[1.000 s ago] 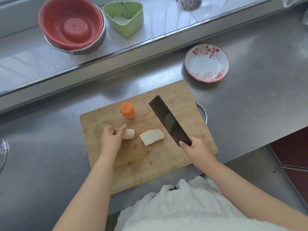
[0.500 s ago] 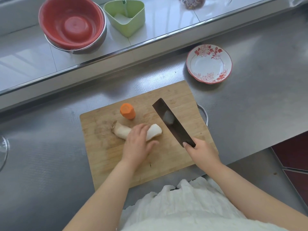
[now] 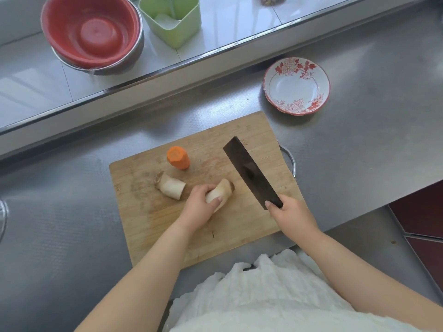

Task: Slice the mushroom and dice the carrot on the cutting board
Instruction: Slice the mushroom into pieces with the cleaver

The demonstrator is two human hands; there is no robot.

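A wooden cutting board (image 3: 239,238) lies on the steel counter. An orange carrot stub (image 3: 178,158) stands upright near the board's far edge. The mushroom is cut in two: the root-end piece (image 3: 170,186) lies loose left of centre, and my left hand (image 3: 199,207) grips the other piece (image 3: 221,191), turned to point up and to the right. My right hand (image 3: 291,215) holds a dark cleaver (image 3: 251,172) by its handle, with the blade raised just right of the held piece and not touching it.
A red-flowered white dish (image 3: 296,85) sits on the counter beyond the board's right corner. On the raised ledge behind stand a red bowl inside a steel bowl (image 3: 92,34) and a green container (image 3: 171,19). The counter's right edge (image 3: 407,195) drops off near my right arm.
My left hand let go of the root-end piece, moved right and took hold of the other mushroom piece, turning it. The cleaver stayed roughly in place.
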